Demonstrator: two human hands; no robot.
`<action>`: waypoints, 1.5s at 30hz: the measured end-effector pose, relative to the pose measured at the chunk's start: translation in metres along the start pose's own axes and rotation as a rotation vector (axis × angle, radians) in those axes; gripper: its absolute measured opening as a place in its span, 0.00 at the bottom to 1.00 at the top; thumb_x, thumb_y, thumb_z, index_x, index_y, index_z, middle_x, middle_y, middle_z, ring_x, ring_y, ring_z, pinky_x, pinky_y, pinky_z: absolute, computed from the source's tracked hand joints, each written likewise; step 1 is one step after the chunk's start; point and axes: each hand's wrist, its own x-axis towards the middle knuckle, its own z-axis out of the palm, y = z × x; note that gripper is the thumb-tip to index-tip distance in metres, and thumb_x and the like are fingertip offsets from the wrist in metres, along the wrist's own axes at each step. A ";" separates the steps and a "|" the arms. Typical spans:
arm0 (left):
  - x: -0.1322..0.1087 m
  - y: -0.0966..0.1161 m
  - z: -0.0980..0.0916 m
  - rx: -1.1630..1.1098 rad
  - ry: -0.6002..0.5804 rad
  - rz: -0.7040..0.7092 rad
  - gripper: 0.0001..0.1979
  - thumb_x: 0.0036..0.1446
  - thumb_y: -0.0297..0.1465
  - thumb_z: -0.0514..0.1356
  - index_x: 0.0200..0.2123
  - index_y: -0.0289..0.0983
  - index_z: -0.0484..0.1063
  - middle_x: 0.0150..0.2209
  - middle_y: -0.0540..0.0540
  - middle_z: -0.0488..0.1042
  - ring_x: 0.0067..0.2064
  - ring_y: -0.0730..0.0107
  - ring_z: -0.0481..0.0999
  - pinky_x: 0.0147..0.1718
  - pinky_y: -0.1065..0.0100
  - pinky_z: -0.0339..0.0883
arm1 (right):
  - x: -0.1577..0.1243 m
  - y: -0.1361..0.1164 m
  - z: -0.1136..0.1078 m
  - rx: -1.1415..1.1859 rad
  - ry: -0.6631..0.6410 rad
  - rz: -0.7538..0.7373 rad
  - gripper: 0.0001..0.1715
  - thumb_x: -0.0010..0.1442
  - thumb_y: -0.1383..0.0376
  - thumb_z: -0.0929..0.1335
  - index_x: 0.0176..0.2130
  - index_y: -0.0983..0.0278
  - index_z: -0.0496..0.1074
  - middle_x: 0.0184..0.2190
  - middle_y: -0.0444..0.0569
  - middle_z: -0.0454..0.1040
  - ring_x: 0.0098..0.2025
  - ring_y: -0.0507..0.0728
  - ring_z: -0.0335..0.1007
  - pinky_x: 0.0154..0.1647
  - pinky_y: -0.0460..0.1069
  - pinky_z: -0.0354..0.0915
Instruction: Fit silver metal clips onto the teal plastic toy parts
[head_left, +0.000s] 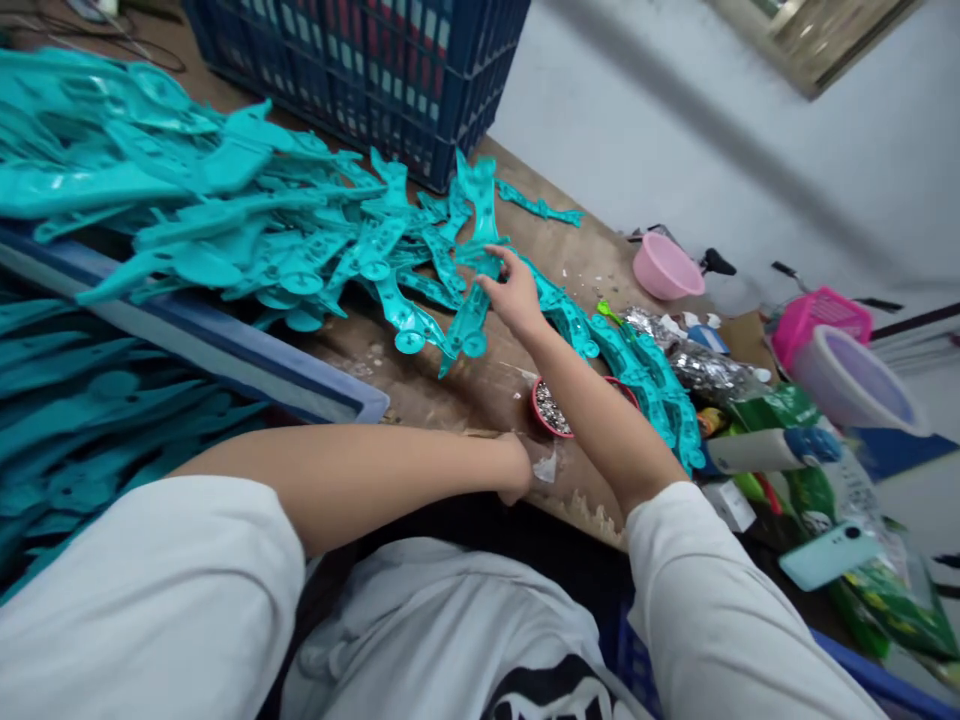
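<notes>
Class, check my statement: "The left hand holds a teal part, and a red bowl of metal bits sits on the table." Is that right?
Not quite: the hand is wrong. The head view shows the right hand holding the teal part. The red bowl of metal bits does sit on the table.

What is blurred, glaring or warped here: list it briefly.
Head view: the teal parts at lower left look smeared, while the right hand reads somewhat clearer; head view: white glints on the teal heap and silvery packaging; head view: the white sleeves seem stretched towards the corners, probably by a wide lens.
</notes>
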 end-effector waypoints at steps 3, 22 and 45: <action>-0.007 -0.003 -0.015 0.133 -0.162 0.087 0.19 0.74 0.32 0.84 0.64 0.39 0.91 0.72 0.37 0.89 0.76 0.42 0.87 0.81 0.33 0.81 | -0.004 -0.026 -0.071 -0.189 0.129 -0.213 0.34 0.76 0.63 0.79 0.77 0.54 0.82 0.71 0.52 0.88 0.64 0.68 0.86 0.76 0.67 0.86; -0.054 0.019 0.016 0.394 0.449 0.872 0.11 0.85 0.30 0.73 0.65 0.46 0.91 0.81 0.44 0.85 0.86 0.49 0.79 0.83 0.48 0.75 | -0.312 0.050 -0.213 -0.026 -0.845 0.028 0.19 0.80 0.65 0.76 0.62 0.60 0.96 0.57 0.55 0.97 0.57 0.64 0.94 0.62 0.55 0.82; -0.037 -0.046 -0.034 0.251 0.196 0.689 0.18 0.75 0.22 0.69 0.58 0.46 0.93 0.64 0.41 0.94 0.66 0.46 0.94 0.67 0.51 0.91 | -0.294 0.160 -0.204 -0.406 -0.002 0.243 0.08 0.78 0.61 0.76 0.49 0.57 0.90 0.50 0.56 0.92 0.57 0.73 0.87 0.70 0.70 0.80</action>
